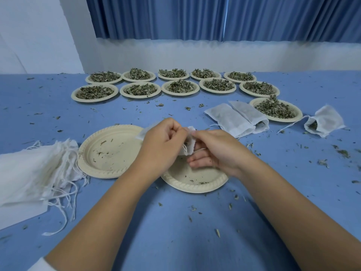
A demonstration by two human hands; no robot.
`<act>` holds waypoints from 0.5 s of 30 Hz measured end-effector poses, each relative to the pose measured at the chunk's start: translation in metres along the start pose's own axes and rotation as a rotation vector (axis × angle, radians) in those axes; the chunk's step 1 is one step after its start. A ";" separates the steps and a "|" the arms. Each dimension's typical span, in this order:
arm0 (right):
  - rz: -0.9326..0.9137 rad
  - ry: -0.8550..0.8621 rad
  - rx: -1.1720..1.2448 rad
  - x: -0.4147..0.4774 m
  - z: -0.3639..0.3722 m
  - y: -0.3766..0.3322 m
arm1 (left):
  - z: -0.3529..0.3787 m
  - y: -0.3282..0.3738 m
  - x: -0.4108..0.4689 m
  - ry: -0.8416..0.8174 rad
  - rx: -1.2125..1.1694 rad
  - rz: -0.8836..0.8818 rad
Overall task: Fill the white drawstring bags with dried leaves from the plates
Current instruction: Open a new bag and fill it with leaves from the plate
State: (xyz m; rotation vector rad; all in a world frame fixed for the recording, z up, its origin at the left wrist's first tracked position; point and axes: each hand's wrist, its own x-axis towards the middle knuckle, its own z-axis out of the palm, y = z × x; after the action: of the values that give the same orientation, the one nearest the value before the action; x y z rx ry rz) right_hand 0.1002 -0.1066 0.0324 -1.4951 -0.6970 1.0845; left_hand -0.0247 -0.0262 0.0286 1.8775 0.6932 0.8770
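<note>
Blue worktop (175, 227) scattered with leaf crumbs (193, 208), and over the nearest paper plate (195, 184) the left hand (162, 146) and right hand (214, 149) both pinch one white drawstring bag (190, 142) between them.

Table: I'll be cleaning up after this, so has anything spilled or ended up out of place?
Yes. Dried leaf bits are strewn across the blue table, thickest at the right. Filled bags by the near full plate lie undrawn, leaves showing at their mouths.
</note>
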 end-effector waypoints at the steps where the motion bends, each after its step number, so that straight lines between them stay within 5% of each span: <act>1: 0.024 -0.052 0.050 0.000 -0.001 -0.001 | 0.001 -0.001 -0.002 -0.030 0.071 0.037; 6: -0.057 -0.041 0.068 0.005 -0.002 0.002 | 0.004 -0.006 -0.006 -0.155 0.488 0.201; 15: -0.456 0.336 -0.088 0.014 -0.023 0.001 | -0.001 -0.005 -0.005 -0.141 0.451 0.171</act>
State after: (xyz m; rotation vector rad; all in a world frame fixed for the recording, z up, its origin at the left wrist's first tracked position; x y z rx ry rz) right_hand 0.1263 -0.1040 0.0277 -1.4521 -0.8016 0.4503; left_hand -0.0285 -0.0274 0.0229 2.4050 0.6901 0.7243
